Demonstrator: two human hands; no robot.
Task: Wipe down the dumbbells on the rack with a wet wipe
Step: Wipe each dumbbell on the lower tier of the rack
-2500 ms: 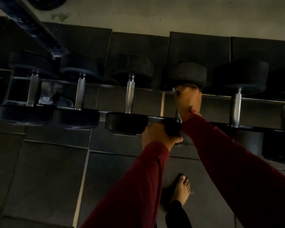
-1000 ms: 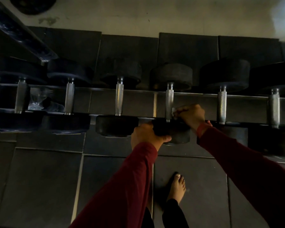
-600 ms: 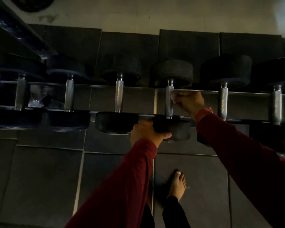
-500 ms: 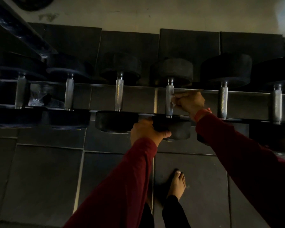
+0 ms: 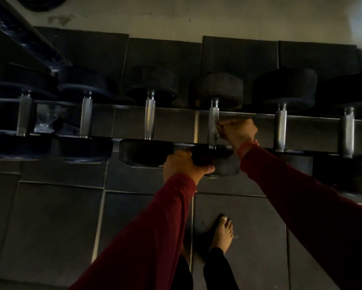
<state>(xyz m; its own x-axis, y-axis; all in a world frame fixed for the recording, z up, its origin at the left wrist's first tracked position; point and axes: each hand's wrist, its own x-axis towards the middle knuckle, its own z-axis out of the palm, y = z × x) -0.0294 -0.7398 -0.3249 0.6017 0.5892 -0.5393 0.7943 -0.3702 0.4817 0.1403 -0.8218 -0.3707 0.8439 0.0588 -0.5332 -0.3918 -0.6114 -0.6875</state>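
Note:
Several black-headed dumbbells with knurled steel handles lie side by side on a metal rack (image 5: 176,110). My left hand (image 5: 183,165) grips the near black head of the middle dumbbell (image 5: 214,161). My right hand (image 5: 237,131) pinches a small white wet wipe (image 5: 216,130) against the right side of that dumbbell's steel handle (image 5: 213,120). The far head of this dumbbell (image 5: 217,87) looks greyer than its neighbours. Both arms wear dark red sleeves.
Neighbouring dumbbells (image 5: 149,122) (image 5: 280,126) sit close on either side. A dark diagonal bar (image 5: 25,36) crosses the top left. Crumpled clear plastic (image 5: 44,126) lies under the rack at left. My bare foot (image 5: 223,231) stands on dark floor tiles below.
My right hand has moved from the far head down to the steel handle and slid the wipe along it, back and forth. My left hand has kept its grip on the near head.

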